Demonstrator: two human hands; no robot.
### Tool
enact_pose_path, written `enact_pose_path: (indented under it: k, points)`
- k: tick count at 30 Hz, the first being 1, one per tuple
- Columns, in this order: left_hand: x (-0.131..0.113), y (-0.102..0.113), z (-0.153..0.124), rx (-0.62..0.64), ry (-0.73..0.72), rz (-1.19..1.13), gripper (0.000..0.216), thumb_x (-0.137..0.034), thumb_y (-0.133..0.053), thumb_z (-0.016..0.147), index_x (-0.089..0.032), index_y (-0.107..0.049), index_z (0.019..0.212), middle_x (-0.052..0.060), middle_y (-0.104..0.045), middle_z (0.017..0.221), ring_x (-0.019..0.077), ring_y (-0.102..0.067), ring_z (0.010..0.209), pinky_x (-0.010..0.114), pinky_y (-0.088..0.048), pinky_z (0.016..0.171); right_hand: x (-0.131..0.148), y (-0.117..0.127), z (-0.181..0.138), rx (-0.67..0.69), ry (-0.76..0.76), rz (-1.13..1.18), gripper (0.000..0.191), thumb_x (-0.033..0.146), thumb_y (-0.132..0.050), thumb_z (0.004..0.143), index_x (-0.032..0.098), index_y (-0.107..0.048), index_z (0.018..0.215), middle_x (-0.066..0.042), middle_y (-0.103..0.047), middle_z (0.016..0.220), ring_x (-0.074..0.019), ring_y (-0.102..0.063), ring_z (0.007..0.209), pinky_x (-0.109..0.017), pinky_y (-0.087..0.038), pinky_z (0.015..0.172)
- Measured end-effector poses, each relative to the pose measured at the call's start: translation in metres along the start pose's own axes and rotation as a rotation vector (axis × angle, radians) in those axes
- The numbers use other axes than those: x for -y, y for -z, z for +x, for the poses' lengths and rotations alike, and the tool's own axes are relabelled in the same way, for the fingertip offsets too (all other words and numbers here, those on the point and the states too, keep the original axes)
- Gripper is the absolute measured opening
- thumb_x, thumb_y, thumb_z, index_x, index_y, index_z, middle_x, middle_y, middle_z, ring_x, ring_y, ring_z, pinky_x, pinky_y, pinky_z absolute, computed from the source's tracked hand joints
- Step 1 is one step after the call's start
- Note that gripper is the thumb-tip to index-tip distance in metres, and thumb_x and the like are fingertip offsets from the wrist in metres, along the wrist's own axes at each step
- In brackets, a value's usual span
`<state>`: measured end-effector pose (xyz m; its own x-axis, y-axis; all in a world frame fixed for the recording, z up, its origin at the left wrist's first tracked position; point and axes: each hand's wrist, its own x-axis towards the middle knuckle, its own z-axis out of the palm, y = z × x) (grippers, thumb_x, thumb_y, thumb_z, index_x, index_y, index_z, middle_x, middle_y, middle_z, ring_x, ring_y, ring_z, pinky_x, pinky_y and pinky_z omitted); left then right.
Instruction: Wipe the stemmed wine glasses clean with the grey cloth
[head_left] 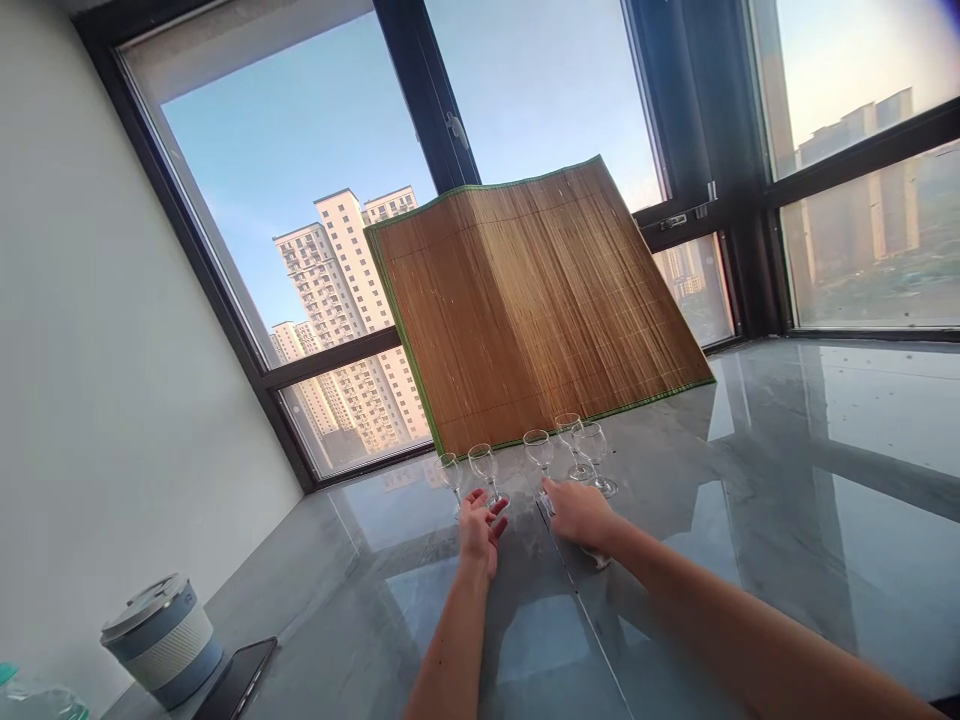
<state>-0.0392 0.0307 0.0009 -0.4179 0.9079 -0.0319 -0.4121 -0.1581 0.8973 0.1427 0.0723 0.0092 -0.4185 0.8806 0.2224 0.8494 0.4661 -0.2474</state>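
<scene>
Several small clear stemmed glasses stand in a row on the glossy grey floor (787, 480), in front of a bamboo mat (532, 300) that leans against the window. My left hand (480, 530) reaches toward the second glass from the left (484, 468), its fingers spread apart just below the glass foot. My right hand (579, 512) lies palm down at the foot of the middle glass (538, 452), with its fingertips by the stem. Two more glasses (589, 450) stand to the right, one glass (450, 472) at the far left.
A grey and white lidded cup (163, 640) and a dark phone (236, 680) lie at the lower left, near the white wall. Large windows with dark frames (442, 110) run behind the mat.
</scene>
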Motion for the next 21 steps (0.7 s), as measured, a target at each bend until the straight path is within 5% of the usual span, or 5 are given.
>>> enact_pose_path:
  k: [6,16,21]
  points:
    - [0.001,-0.001,0.004,0.051,0.013,-0.102,0.049,0.003,-0.053,0.060,-0.024,-0.035,0.098,0.011,-0.037,0.143,0.0200,-0.072,0.093,0.023,-0.055,0.057,-0.003,0.001,0.003,-0.026,-0.003,-0.009,0.037,0.014,-0.052,0.075,0.014,-0.059,0.112,-0.018,-0.071,0.098,-0.0345,-0.069,0.092,-0.037,-0.047,0.074]
    - [0.008,0.001,0.011,0.180,0.100,-0.160,0.059,0.000,-0.062,0.069,-0.027,-0.035,0.115,0.011,-0.045,0.139,0.0223,-0.070,0.099,0.029,-0.060,0.066,-0.002,-0.003,0.007,-0.020,0.073,0.002,0.045,0.017,-0.051,0.076,0.015,-0.057,0.120,-0.018,-0.071,0.102,-0.0354,-0.069,0.096,-0.039,-0.048,0.075]
    - [0.007,0.001,0.011,0.149,0.112,-0.104,0.065,-0.001,-0.060,0.072,-0.028,-0.036,0.126,0.008,-0.052,0.122,0.0175,-0.071,0.083,0.029,-0.059,0.063,-0.006,-0.005,0.011,-0.014,0.042,0.006,0.044,0.018,-0.051,0.076,0.015,-0.056,0.120,-0.017,-0.071,0.103,-0.0350,-0.069,0.097,-0.038,-0.048,0.075]
